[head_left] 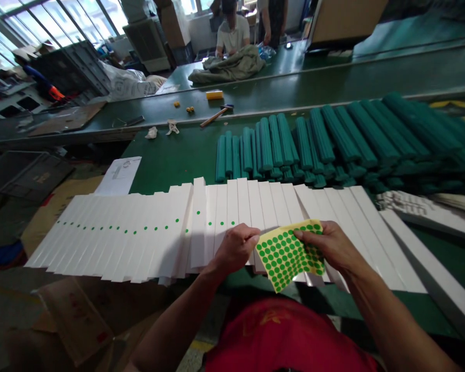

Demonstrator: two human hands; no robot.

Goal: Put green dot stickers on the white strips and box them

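Observation:
My right hand [333,245] grips a yellow-backed sheet of round green stickers [284,253], its thumb on top near the far right corner. The sheet bends a little and hangs over the near part of a row of long white boxes [139,248]. My left hand [236,245] is closed, thumb and forefinger pinched at the sheet's left corner; whether a sticker sits between them is hidden. Boxes on the left and in the middle each bear one green dot [198,212]. White boxes to the right [344,217] show no dot.
Dark green ribbed rolls [271,144] are stacked behind the boxes. A paper sheet [120,173] lies at the back left. Farther off are a hammer [215,116], a yellow block [214,95] and a draped cloth [232,67]. Another person [232,33] sits across the bench.

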